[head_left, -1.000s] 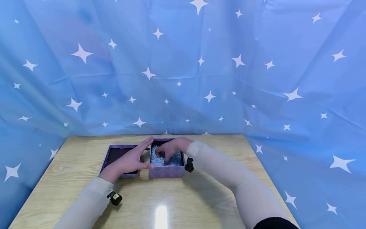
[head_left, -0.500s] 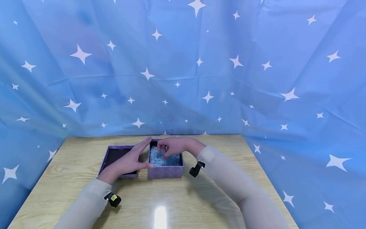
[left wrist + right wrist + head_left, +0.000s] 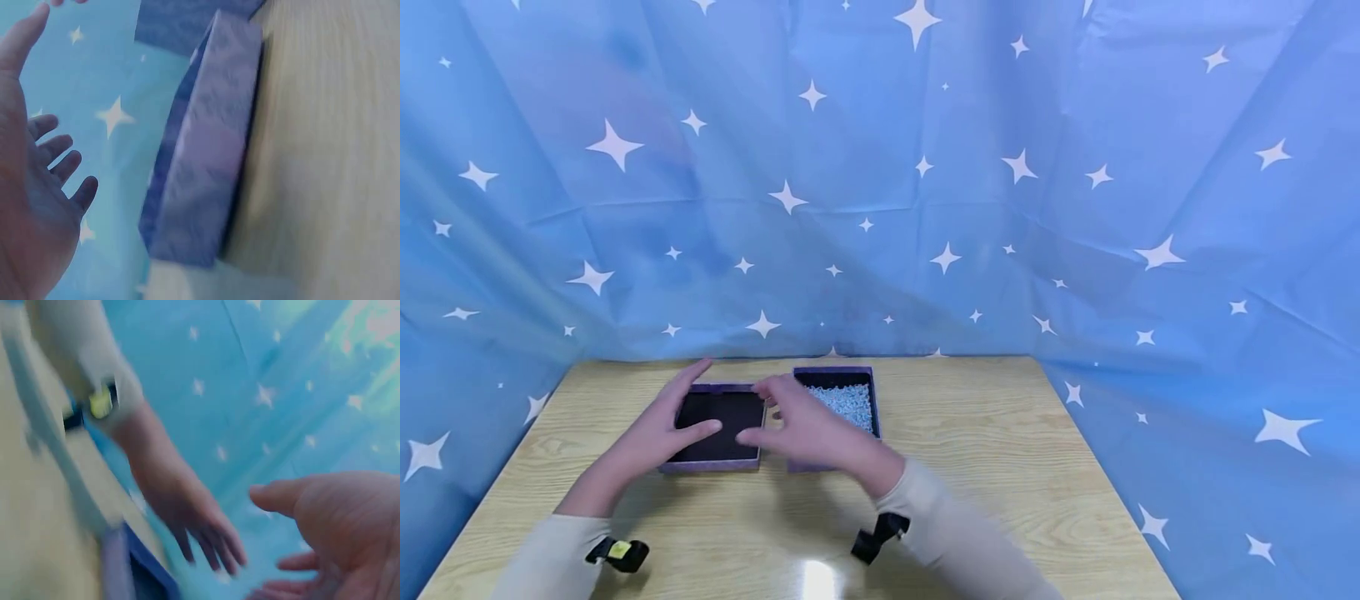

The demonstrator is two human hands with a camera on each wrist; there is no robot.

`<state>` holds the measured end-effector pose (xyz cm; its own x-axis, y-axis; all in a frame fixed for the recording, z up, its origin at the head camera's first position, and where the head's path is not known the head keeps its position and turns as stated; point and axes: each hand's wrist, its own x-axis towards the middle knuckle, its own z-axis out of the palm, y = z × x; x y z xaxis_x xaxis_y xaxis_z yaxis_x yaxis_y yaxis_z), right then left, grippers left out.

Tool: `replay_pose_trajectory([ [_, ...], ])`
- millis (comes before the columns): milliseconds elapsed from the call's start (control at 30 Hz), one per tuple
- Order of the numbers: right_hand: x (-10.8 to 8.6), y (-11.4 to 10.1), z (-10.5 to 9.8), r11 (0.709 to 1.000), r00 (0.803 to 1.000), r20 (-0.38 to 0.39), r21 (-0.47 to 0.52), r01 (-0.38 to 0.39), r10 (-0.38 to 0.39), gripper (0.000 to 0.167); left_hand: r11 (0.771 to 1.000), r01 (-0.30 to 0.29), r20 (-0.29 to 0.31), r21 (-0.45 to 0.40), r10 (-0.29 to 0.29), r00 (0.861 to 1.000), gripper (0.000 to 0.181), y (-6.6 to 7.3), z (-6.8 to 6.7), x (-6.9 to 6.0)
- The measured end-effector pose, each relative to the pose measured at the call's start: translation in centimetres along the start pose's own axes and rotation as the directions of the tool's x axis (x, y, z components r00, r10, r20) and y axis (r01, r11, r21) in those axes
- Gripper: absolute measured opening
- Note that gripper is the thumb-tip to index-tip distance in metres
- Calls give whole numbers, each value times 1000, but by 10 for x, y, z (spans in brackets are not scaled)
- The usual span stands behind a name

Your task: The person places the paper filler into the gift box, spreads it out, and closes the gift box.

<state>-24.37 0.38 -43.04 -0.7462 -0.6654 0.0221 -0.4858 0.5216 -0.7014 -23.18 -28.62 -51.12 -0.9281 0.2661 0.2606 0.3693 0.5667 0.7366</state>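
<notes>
On the table lies a shallow purple box lid (image 3: 730,417), its dark inside facing up. My left hand (image 3: 643,437) hovers at its left side, thumb and fingers spread apart. Over the gap between lid and box, my right hand (image 3: 812,425) reaches left with thumb and fingers parted, holding nothing. It hides part of the deeper purple box (image 3: 832,379), where pale blue shredded paper (image 3: 853,404) lies. In the left wrist view, the lid's patterned side (image 3: 206,144) stands apart from the left hand (image 3: 37,194). The right wrist view is blurred.
The light wood table (image 3: 970,442) runs out to both sides and in front of the lid and box. A blue curtain with white stars (image 3: 880,208) hangs behind and along the sides. A small black wrist camera (image 3: 617,552) sits on the left sleeve, another (image 3: 880,537) on the right.
My right hand has come out of the box of shredded paper and moved left toward the lid. My left hand has let go of the box's left edge and moved left, past the lid.
</notes>
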Motion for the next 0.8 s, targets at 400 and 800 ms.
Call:
replay_pose_trajectory([
  [400,17,-2,105,952,943,-174,-59,-299,285,117,979,166,10,-114,-166,986,114,-38,2,-45],
  [800,31,26,137,934,889,-286,102,-343,358,128,958,233,82,-168,-222,972,125,-56,6,-50],
])
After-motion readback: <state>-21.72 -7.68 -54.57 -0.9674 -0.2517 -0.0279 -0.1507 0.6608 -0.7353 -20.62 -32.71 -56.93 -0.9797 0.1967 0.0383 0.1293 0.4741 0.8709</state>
